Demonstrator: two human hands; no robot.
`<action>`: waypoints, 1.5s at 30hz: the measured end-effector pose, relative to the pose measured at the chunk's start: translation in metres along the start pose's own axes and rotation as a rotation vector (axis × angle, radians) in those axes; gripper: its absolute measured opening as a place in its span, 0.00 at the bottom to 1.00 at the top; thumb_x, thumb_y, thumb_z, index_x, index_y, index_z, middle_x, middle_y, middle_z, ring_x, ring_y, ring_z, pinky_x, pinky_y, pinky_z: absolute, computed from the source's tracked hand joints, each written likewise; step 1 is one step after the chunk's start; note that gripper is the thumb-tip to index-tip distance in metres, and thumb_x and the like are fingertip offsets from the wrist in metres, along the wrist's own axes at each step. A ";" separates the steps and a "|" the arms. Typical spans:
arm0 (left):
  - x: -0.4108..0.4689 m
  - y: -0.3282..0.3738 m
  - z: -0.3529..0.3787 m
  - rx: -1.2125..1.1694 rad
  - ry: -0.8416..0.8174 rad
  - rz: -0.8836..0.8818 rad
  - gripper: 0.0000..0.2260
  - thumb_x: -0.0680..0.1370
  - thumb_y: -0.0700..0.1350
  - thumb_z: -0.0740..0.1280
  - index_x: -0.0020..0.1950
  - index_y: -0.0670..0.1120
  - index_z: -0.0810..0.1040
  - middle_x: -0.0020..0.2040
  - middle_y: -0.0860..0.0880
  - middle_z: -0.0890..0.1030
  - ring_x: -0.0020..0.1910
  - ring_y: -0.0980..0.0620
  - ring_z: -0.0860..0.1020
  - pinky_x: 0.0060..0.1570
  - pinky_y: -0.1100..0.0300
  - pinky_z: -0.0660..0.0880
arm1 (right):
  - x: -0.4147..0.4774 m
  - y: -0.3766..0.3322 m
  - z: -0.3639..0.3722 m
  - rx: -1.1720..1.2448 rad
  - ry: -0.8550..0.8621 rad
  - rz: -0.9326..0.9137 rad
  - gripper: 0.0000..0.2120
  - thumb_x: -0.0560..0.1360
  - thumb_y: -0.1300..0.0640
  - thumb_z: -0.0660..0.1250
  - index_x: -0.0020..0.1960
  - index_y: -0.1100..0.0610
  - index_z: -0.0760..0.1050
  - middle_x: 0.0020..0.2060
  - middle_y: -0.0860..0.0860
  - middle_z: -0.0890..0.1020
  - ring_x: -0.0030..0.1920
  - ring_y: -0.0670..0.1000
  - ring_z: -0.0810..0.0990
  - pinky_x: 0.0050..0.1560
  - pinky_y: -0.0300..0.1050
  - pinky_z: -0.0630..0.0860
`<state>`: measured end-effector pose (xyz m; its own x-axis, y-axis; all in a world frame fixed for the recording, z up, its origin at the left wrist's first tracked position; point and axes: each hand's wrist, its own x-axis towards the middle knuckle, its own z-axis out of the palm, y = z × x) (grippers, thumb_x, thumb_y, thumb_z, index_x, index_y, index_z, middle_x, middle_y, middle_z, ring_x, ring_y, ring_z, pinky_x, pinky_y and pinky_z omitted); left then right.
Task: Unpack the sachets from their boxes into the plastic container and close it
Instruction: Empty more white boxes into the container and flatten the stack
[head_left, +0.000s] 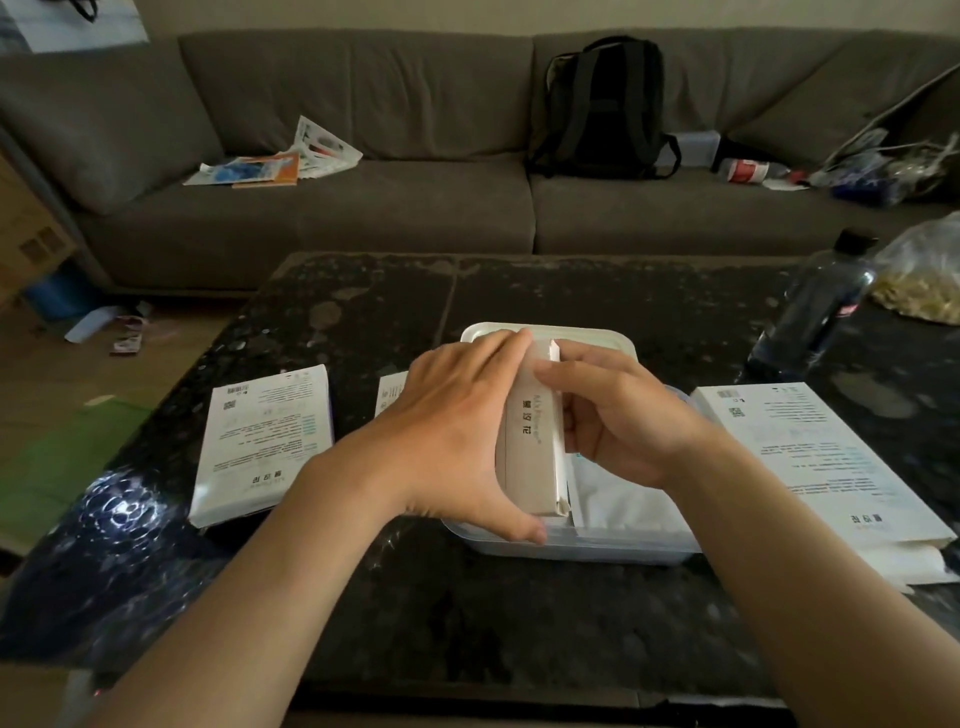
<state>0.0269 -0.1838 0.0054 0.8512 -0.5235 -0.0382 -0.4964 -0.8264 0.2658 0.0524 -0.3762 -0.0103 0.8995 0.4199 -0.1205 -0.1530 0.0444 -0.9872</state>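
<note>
1. On the dark speckled stone table (363, 322) right in front of you, the plastic container (597, 553) is sitting open. You are holding a small white box (535, 436) on its thin edge over it.
2. Your left hand (457, 431) is gripping the box, with fingers lying over the top and the thumb hooking the near end.
3. Your right hand (623, 426) is curling round the box's open side, with the thumb pressing the flap. I cannot tell if it is also pulling a sachet.
4. You are partway through, I think. Some white sachets (623, 499) are already lying in the container.
5. The right box (821, 462) is showing a loose flap, so it is probably empty. The left box (265, 441) and the half-hidden box (389, 389) look like they are waiting.
6. The container is not closed yet. A white rim (587, 335) is peeking out behind your hands. It may be the lid, but I cannot tell.
7. The boxes are looking flat, thin and papery, with tiny print. The sachets are looking smooth and floppy. The container is looking see-through with round corners. The table is shining, hard and glossy.
</note>
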 end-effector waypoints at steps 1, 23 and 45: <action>0.000 -0.001 0.000 -0.015 0.021 0.004 0.66 0.62 0.70 0.79 0.81 0.59 0.33 0.76 0.71 0.41 0.73 0.66 0.44 0.78 0.54 0.48 | -0.001 0.000 -0.001 0.010 -0.013 0.006 0.17 0.81 0.57 0.63 0.66 0.65 0.73 0.53 0.60 0.82 0.52 0.59 0.82 0.52 0.53 0.81; 0.015 -0.002 0.029 0.241 0.251 -0.097 0.65 0.61 0.83 0.65 0.83 0.49 0.39 0.81 0.52 0.50 0.77 0.46 0.54 0.76 0.45 0.54 | 0.006 0.006 0.017 -0.578 0.243 -0.042 0.32 0.75 0.53 0.73 0.74 0.42 0.61 0.53 0.46 0.80 0.50 0.48 0.82 0.46 0.42 0.83; 0.023 0.008 0.045 0.437 0.398 -0.278 0.56 0.60 0.77 0.69 0.78 0.43 0.64 0.73 0.39 0.71 0.66 0.35 0.72 0.67 0.37 0.58 | 0.008 0.011 0.035 -1.126 0.447 -0.171 0.08 0.79 0.55 0.66 0.50 0.57 0.82 0.42 0.52 0.84 0.43 0.51 0.81 0.46 0.43 0.79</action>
<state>0.0351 -0.2118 -0.0365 0.9143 -0.2310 0.3328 -0.2011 -0.9719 -0.1222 0.0441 -0.3408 -0.0188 0.9687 0.1271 0.2131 0.2207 -0.8339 -0.5058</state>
